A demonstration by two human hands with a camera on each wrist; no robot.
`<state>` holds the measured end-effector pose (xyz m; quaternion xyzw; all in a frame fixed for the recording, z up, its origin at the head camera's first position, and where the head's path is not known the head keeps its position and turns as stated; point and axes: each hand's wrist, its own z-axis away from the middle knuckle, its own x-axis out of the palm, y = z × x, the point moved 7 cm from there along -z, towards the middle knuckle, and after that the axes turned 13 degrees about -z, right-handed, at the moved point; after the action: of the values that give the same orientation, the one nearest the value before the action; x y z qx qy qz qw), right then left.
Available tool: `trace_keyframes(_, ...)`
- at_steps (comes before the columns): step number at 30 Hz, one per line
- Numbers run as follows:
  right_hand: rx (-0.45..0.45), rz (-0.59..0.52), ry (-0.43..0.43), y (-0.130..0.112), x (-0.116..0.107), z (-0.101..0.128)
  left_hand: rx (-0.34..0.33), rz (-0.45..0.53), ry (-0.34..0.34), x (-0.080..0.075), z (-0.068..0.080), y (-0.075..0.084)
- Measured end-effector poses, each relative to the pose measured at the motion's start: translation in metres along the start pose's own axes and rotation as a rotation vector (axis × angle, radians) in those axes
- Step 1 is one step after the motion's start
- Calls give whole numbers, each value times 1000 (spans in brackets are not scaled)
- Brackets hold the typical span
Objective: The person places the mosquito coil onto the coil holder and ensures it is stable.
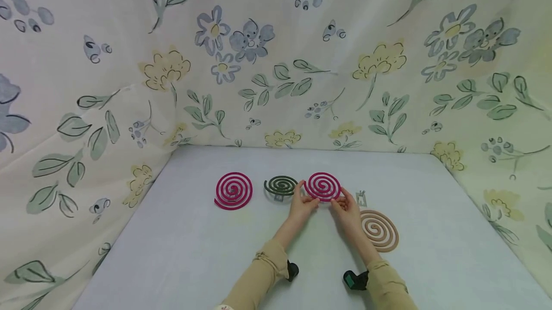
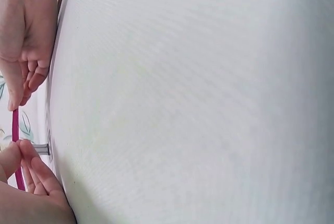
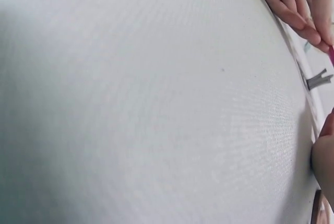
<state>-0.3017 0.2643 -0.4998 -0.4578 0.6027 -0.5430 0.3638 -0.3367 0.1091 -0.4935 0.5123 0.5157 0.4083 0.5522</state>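
A magenta mosquito coil is held by its near edge between my two hands, raised over the table. My left hand pinches its left side with thumb and fingers. On the opposite side my right hand pinches the rim. In the left wrist view the coil shows edge-on as a thin strip between the fingertips. A small grey metal stand rises from the table near them. Just left of my left hand, a dark green coil sits raised on a metal stand.
Farther left is another magenta coil, a stand showing through its rings. A tan coil lies partly behind my right wrist, and a bare metal stand is just beyond it. Floral cloth hangs around the white table.
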Motion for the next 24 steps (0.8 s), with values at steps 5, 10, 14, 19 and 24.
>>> trace_keyframes(5,21,-6,10,4,-1,-2,-7,28,-14,1,-2,-2)
trace_keyframes(10,40,-2,8,6,-2,-4,-21,10,-30,1,-3,-2)
trace_keyframes(14,59,-18,4,5,-1,-3,-43,-19,-40,0,-2,-1)
trace_keyframes(19,73,-20,15,4,-1,-3,-35,-13,-43,1,-5,-8)
trace_keyframes(24,98,-8,36,5,-2,-3,100,-9,-44,15,-36,-59)
